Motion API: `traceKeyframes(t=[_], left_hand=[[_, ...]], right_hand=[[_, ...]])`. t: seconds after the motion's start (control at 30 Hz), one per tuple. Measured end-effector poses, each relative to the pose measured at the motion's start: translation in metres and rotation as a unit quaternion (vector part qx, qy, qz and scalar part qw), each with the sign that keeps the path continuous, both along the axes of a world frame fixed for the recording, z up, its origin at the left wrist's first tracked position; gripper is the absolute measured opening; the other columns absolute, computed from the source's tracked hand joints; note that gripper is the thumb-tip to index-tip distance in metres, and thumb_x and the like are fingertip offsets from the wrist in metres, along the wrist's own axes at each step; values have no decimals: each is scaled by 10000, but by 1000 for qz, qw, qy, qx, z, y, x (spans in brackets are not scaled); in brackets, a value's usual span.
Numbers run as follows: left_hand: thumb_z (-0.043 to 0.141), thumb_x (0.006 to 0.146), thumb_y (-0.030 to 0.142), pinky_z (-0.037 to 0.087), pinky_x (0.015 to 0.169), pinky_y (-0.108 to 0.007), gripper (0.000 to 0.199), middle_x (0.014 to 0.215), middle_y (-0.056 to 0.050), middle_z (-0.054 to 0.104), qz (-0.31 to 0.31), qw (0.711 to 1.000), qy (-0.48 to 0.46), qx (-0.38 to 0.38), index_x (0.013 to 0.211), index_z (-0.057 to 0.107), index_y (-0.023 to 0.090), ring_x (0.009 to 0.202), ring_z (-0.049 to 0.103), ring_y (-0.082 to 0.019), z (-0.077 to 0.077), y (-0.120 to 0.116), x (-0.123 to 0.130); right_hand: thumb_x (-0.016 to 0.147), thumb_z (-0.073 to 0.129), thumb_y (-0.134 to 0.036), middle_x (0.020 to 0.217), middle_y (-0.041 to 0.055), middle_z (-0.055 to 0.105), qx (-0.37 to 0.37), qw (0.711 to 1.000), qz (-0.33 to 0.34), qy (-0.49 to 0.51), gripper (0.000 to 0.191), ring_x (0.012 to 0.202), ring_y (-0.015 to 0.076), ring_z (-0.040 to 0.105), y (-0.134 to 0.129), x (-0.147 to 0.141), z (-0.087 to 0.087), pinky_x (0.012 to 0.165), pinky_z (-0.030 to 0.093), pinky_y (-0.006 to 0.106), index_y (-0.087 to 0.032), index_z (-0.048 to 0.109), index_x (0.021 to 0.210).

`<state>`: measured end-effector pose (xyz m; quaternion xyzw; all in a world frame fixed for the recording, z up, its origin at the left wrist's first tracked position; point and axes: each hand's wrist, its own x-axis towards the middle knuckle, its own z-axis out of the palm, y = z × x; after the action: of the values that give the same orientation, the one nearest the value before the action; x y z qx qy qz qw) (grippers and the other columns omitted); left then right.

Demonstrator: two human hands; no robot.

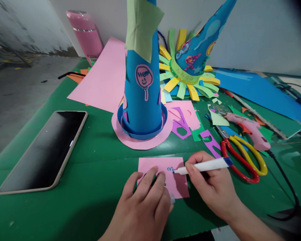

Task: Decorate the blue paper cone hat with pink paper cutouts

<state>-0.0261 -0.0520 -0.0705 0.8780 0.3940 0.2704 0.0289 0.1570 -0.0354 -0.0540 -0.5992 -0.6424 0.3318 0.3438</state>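
Observation:
A small pink paper (182,187) lies on the green table near its front edge, with a few blue marks on its upper part. My left hand (147,197) rests on the paper's left side, fingers apart and pressing lightly. Something small and clear shows beside its thumb, too hidden to name. In my right hand (211,184) is a white marker (205,165) with a blue end, its tip touching the paper beside the marks. Behind the paper stands a tall blue cone hat (142,113) with a pink brim and a pink balloon cutout; a pale green piece hangs on its upper part.
A phone (47,150) lies at the left. Red-and-yellow scissors (241,155) and a pink glue gun (251,129) with a black cord are at the right, among paper scraps. Farther back are a decorated cone hat (195,50), a pink bottle (86,36) and a blue sheet (261,97).

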Motion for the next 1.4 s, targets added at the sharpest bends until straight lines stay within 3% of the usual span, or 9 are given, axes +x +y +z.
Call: traceKeyframes(t=[1.4], left_hand=[[471, 840, 235, 304, 924, -374, 169, 1025, -51, 689, -3, 1000, -1, 14, 829, 629, 178, 1015, 576, -234, -5, -1, -1]], right_hand=[[824, 485, -224, 474, -75, 405, 10, 1000, 11, 6, 94, 385, 72, 367, -1, 0, 1, 367, 284, 190, -205, 497, 732]])
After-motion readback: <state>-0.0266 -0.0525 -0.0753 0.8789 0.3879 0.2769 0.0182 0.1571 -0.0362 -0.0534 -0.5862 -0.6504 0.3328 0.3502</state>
